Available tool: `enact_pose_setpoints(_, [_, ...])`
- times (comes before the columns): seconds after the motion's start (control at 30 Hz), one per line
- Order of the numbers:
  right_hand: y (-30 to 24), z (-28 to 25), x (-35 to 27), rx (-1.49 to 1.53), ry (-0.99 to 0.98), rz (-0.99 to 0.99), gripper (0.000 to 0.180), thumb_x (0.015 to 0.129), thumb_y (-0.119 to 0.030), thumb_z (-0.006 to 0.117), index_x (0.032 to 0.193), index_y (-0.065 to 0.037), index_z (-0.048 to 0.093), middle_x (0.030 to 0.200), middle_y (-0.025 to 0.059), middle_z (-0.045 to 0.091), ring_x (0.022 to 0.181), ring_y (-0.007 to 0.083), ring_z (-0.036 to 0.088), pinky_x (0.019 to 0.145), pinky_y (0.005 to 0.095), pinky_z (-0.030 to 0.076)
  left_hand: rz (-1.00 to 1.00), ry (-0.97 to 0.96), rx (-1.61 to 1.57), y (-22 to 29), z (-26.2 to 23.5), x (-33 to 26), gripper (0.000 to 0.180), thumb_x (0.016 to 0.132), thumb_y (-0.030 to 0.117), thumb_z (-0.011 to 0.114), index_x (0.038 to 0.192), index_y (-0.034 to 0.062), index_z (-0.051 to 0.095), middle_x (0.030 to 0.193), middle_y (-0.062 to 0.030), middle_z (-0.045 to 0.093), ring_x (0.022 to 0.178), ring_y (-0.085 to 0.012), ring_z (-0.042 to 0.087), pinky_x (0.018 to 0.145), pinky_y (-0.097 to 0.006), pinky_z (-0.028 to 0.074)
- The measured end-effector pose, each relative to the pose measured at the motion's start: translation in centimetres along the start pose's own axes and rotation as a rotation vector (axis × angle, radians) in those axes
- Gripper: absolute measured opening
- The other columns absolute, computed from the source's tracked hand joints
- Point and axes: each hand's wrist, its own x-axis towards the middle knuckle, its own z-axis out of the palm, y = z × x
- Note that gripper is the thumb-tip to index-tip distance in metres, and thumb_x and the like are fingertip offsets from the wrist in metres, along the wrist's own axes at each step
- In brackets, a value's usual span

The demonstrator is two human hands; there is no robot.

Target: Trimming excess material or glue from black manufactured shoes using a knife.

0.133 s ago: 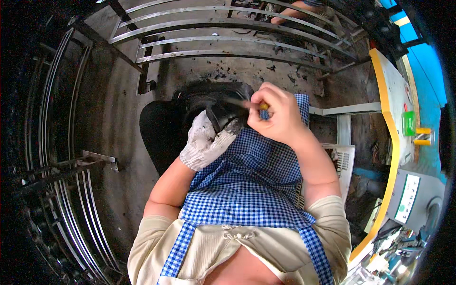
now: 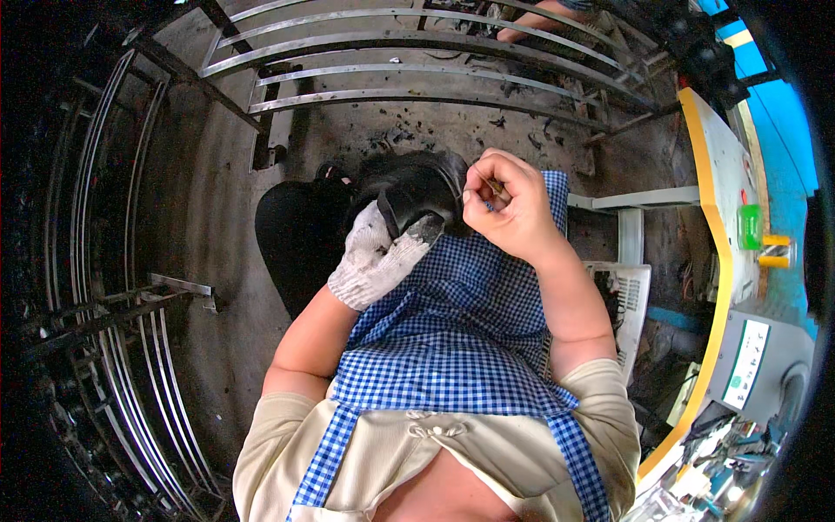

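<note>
Left hand (image 2: pixel 378 252), in soiled white glove, grips black shoe upper (image 2: pixel 417 191) over checked apron (image 2: pixel 452 348). Right hand (image 2: pixel 509 209), bare, pinches small item, too small to tell, at upper's right edge. Work on upper looks mid-course; end not visible. Metal racks (image 2: pixel 417 70) beyond hands.

Curved metal bars (image 2: pixel 417 65) arc over the dirty concrete floor (image 2: pixel 209 217). At right stand a yellow-edged table (image 2: pixel 709 174) bearing a green container (image 2: pixel 750 226), and a white crate (image 2: pixel 628 300) below.

Shoe (image 2: pixel 416 187) over apron (image 2: pixel 452 348), between metal rack (image 2: pixel 113 348) left and workbench (image 2: pixel 722 174) right
</note>
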Motion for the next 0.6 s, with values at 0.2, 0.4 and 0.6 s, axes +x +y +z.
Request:
enact_pose_setpoints(0.2, [0.1, 0.2, 0.0, -0.517, 0.132, -0.249, 0.018, 0.064, -0.003, 0.066, 0.076, -0.006, 0.052, 0.068, 0.0051, 0.055, 0.055, 0.0177, 0.058, 0.049, 0.0296, 0.047, -0.085, 0.016, 0.109, -0.2, -0.2, -0.3, 0.022, 0.085, 0.011, 0.06, 0.106, 0.0033, 0.06, 0.098, -0.0086, 0.064, 0.091, -0.0195, 0.06, 0.082, -0.031, 0.047])
enact_pose_setpoints(0.4, [2.9, -2.3, -0.1, -0.3, 0.265, 0.069, 0.014, 0.073, -0.005, 0.066, 0.082, -0.004, 0.057, 0.074, 0.0043, 0.059, 0.059, 0.0138, 0.056, 0.054, 0.026, 0.045, -0.142, 0.122, 0.041, 1.1, -0.7, -0.6, 0.027, 0.085, 0.007, 0.06, 0.112, 0.0021, 0.058, 0.109, -0.0091, 0.062, 0.098, -0.0196, 0.059, 0.088, -0.031, 0.047])
enact_pose_setpoints(0.6, [2.7, 0.4, -3.4, -0.029, -0.001, 0.135, 0.036, 0.074, -0.021, 0.075, 0.102, -0.004, 0.059, 0.088, 0.0095, 0.063, 0.081, 0.0227, 0.061, 0.071, 0.0312, 0.048, 0.183, 0.419, 0.848, 0.7, -3.4, -0.8, 0.053, 0.067, -0.009, 0.051, 0.118, -0.0001, 0.057, 0.106, -0.0179, 0.058, 0.071, -0.024, 0.054, 0.063, -0.032, 0.048])
